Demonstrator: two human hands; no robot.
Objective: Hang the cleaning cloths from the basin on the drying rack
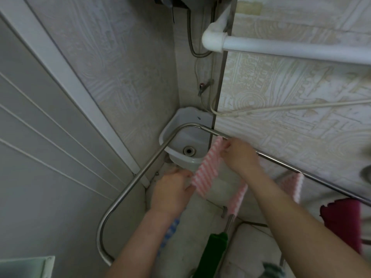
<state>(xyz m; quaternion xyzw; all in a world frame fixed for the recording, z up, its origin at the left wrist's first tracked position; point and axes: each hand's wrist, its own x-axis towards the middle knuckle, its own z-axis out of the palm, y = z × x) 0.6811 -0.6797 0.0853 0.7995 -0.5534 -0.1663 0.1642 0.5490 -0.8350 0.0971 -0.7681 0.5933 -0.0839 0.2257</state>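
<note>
Pink striped cloth (206, 169) | left hand (172, 190) grips bottom | right hand (241, 155) pinches top by rack rail (285, 165)

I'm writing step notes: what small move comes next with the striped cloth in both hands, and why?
Probably lift the pink striped cloth's top edge over the metal rail and let it drape. The right hand pinches that edge just beside the rail, the left hand grips the lower end, and the cloth seems not yet over it.

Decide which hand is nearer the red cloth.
Right. The right hand pinches the top of the pink cloth, up-left of the red cloth; the left hand grips the pink cloth's lower end, farther left.
</note>
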